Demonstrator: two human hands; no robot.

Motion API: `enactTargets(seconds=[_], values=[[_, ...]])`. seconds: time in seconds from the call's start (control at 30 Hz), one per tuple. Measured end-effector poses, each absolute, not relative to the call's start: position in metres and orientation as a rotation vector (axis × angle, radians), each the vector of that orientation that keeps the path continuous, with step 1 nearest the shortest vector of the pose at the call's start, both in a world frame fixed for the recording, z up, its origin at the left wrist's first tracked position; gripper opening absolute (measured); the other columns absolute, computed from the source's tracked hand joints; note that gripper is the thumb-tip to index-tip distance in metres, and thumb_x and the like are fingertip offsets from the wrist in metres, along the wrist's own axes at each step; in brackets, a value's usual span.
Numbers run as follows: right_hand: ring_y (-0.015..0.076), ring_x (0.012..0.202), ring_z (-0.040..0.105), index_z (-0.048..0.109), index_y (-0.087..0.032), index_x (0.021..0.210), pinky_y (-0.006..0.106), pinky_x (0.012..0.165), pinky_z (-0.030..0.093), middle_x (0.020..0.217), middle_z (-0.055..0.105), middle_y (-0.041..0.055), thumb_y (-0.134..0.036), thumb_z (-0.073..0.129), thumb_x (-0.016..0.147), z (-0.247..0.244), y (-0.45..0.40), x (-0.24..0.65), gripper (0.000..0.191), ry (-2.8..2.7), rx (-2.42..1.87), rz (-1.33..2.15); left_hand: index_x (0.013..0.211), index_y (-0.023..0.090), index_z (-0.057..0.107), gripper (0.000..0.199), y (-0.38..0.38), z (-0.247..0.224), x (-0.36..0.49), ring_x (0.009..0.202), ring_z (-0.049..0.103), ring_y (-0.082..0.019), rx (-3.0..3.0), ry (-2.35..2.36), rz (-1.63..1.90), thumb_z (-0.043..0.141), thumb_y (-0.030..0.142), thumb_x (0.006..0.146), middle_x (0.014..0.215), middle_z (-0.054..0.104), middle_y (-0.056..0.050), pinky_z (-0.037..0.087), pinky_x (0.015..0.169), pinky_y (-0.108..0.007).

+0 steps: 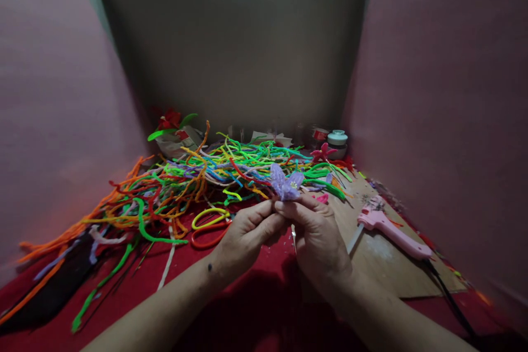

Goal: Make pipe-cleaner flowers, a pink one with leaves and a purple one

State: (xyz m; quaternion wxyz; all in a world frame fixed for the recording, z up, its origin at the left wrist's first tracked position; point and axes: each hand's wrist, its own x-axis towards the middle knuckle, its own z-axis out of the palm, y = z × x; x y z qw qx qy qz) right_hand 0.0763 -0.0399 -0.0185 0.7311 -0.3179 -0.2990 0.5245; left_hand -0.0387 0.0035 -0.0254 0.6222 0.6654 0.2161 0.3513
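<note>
A purple pipe-cleaner flower (285,181) with pale yellow dots at its centre is held up between my two hands. My left hand (247,234) is closed, with thumb and fingertips pinched at the flower's base. My right hand (315,234) pinches the same base from the other side, and its thumb tip meets the left fingertips. The part of the flower below the petals is hidden by my fingers. Just left of my left hand lie scissors (210,235) with one yellow and one red handle loop.
A wide heap of coloured pipe cleaners (198,176) spreads behind my hands. On the right, a pink glue gun (390,228) with a black cord lies on a brown board (371,269). Beyond are a pink flower (322,152) and a lidded jar (337,143). Pink panels flank both sides.
</note>
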Motion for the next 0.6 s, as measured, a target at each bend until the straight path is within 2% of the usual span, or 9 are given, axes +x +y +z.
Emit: enactTargets(seconds=[0.27, 0.4, 0.5, 0.6], values=[[0.0093, 0.059, 0.051, 0.073, -0.019, 0.069, 0.022, 0.057, 0.041, 0.065, 0.064, -0.0021, -0.015, 0.074, 0.059, -0.024, -0.040, 0.069, 0.011, -0.610, -0.584, 1.250, 0.063, 0.013, 0.052, 0.031, 0.009, -0.027, -0.036, 0.046, 0.024, -0.004, 1.245, 0.470, 0.770, 0.066, 0.037, 0.078, 0.051, 0.037, 0.006, 0.017, 0.044, -0.019], [0.0118, 0.067, 0.057, 0.075, -0.022, 0.085, 0.025, 0.065, 0.045, 0.078, 0.070, 0.0001, -0.020, 0.076, 0.057, -0.022, -0.040, 0.088, 0.028, -0.764, -0.734, 1.230, 0.068, 0.013, 0.055, 0.029, 0.015, -0.023, -0.037, 0.040, 0.021, -0.002, 1.137, 0.461, 0.818, 0.069, 0.038, 0.075, 0.046, 0.035, 0.008, 0.016, 0.042, -0.018], [0.0159, 0.074, 0.061, 0.074, -0.016, 0.080, 0.029, 0.070, 0.047, 0.082, 0.072, 0.0055, -0.025, 0.072, 0.062, -0.016, -0.018, 0.136, 0.021, -1.024, -1.150, 0.859, 0.069, 0.013, 0.056, 0.027, 0.019, -0.022, -0.037, 0.038, 0.022, -0.002, 1.105, 0.440, 0.827, 0.069, 0.036, 0.076, 0.045, 0.036, 0.008, 0.016, 0.041, -0.017], [0.0161, 0.068, 0.063, 0.074, -0.014, 0.082, 0.026, 0.062, 0.046, 0.077, 0.072, 0.0066, -0.022, 0.060, 0.071, -0.007, 0.022, 0.197, 0.019, -1.332, -1.813, 0.384, 0.067, 0.013, 0.054, 0.028, 0.022, -0.026, -0.037, 0.037, 0.023, -0.002, 1.104, 0.421, 0.783, 0.066, 0.034, 0.079, 0.045, 0.037, 0.007, 0.016, 0.040, -0.017]])
